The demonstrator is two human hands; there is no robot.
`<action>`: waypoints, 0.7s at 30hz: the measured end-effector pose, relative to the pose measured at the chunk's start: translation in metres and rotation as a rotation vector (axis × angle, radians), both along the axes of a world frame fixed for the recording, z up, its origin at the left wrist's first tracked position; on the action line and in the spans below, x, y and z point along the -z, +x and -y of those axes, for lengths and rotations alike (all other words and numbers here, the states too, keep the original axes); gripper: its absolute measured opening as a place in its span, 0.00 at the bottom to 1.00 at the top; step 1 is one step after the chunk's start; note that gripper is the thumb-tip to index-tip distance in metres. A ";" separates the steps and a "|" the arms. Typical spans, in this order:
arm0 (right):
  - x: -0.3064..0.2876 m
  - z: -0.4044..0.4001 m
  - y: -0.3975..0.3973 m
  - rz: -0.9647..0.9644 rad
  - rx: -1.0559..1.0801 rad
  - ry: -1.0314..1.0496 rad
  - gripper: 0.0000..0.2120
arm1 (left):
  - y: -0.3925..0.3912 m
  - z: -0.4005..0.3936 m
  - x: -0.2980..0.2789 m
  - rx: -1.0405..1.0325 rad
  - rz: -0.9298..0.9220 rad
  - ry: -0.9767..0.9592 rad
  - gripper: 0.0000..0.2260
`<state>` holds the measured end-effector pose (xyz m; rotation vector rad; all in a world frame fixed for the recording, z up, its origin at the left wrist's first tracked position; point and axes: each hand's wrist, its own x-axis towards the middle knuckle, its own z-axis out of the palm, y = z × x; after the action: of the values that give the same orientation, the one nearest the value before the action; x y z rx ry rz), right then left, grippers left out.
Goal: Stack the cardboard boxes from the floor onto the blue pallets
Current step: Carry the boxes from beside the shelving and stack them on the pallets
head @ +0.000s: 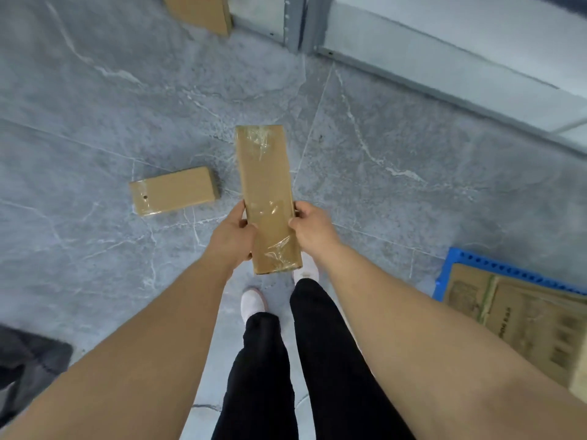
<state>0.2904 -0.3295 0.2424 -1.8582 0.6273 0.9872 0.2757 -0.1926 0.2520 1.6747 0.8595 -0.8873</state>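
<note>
Carry step: long taped box (266,192) gripped at both long edges, left hand (233,238) and right hand (313,228) curled round it; next, probably swing right to blue pallet (457,265)

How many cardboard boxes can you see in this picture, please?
4, possibly more out of frame: a long box held in both hands, a small box on the floor at left, one at the top edge, and one on the blue pallet.
</note>
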 end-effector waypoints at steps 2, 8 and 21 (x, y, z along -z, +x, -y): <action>-0.033 0.012 -0.006 0.016 0.023 0.027 0.18 | -0.004 0.009 -0.032 0.031 0.039 -0.008 0.23; -0.111 0.045 -0.035 0.014 0.109 0.122 0.25 | -0.020 0.039 -0.102 0.160 0.174 -0.010 0.24; -0.229 0.082 -0.193 0.239 0.678 0.024 0.18 | -0.113 0.102 -0.204 0.620 0.406 -0.085 0.22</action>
<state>0.0975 -0.4118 0.4717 -1.5366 0.9983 0.3213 0.1626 -0.2950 0.4564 1.9856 0.0148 -0.9173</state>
